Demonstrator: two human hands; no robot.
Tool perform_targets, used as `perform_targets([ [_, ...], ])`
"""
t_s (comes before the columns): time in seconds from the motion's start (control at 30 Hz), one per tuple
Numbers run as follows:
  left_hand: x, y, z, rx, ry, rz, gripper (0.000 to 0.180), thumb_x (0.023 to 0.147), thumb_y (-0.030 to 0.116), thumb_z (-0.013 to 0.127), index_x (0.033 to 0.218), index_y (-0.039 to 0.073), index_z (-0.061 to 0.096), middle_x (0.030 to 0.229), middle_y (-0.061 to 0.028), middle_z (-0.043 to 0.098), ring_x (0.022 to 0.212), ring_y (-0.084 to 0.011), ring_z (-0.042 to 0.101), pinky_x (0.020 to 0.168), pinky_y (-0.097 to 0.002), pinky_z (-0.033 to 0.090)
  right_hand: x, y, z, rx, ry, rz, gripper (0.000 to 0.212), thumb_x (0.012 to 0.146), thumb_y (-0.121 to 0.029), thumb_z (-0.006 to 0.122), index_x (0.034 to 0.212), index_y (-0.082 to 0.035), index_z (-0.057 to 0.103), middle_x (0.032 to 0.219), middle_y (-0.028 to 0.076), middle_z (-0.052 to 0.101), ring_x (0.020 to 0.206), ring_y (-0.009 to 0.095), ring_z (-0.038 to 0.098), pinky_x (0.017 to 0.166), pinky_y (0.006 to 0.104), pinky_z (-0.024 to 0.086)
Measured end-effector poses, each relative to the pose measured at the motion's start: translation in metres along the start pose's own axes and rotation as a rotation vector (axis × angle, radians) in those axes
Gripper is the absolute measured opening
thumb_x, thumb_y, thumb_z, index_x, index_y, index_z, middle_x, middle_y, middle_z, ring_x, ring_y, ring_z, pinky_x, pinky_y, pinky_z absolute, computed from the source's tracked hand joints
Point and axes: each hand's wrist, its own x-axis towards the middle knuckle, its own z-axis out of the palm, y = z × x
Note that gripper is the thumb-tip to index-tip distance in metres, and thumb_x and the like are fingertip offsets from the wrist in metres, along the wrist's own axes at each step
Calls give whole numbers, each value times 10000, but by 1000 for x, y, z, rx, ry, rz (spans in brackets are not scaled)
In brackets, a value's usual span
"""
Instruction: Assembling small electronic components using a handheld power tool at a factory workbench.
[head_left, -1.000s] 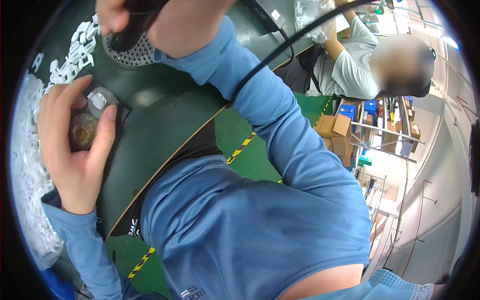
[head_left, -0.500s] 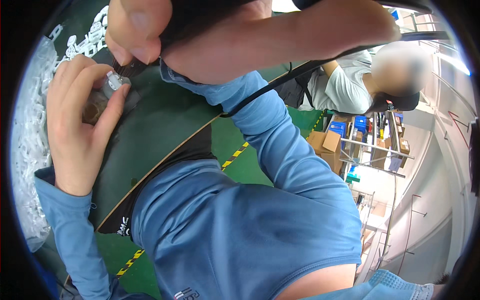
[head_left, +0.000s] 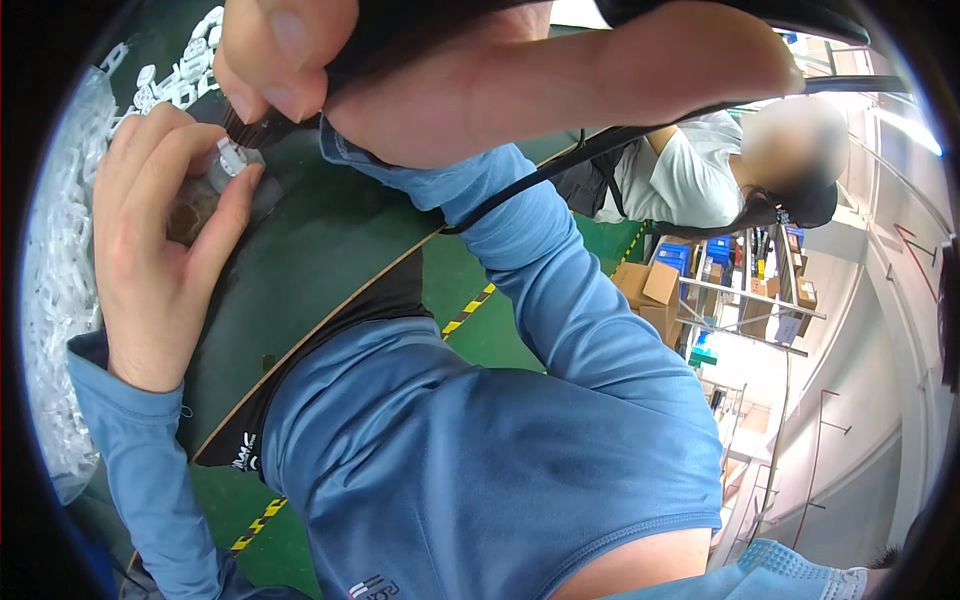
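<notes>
Between the thumb and index finger of my left hand (head_left: 150,240) is a small white plastic part (head_left: 232,157). It sits at a greyish, clear-looking piece (head_left: 268,195) on the dark green table, partly covered by my fingers. Large and close in the upper middle, my right hand (head_left: 440,110) is wrapped round a black object (head_left: 430,35) whose kind I cannot make out. Below its fingertips, a dark ribbed or bristly end (head_left: 258,130) comes right beside the white part; whether they touch is unclear.
Many white plastic parts (head_left: 185,75) lie loose at the table's far left, beside a clear plastic bag (head_left: 65,290) of similar parts. A black cable (head_left: 540,172) crosses by my right forearm. A person in a light shirt (head_left: 690,170) is at the right, near shelving with cardboard boxes (head_left: 650,290).
Both hands keep their grip and nearly the same place. My right hand shifts very slightly. The person at the right moves their head a little.
</notes>
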Motion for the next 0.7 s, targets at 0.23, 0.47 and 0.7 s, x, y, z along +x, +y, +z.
perform_targets([
  [0.23, -8, -1, -1, -2, -20, -12, 263, 752, 27, 774, 955, 1, 609, 879, -106, 541, 814, -285, 535, 751, -376, 431, -5, 2, 6, -1, 21, 0, 658, 919, -455, 638, 1335, 17, 447, 877, 187, 654, 737, 247, 657, 704, 330, 561],
  [0.47, -10, -3, 0, 7, 4, -5, 273, 750, 29, 778, 962, 6, 607, 880, -105, 544, 820, -290, 535, 757, -386, 434, -5, 6, 10, 29, 47, -12, 722, 904, -532, 638, 1319, 28, 450, 853, 190, 650, 720, 245, 651, 686, 322, 558],
  [0.7, -2, -5, 1, 12, 15, 41, 255, 758, 48, 762, 942, 20, 587, 866, -93, 530, 813, -292, 515, 743, -382, 400, 12, 11, -1, 261, -67, -60, 791, 889, -609, 639, 1304, 39, 453, 828, 194, 646, 702, 242, 646, 668, 315, 555],
])
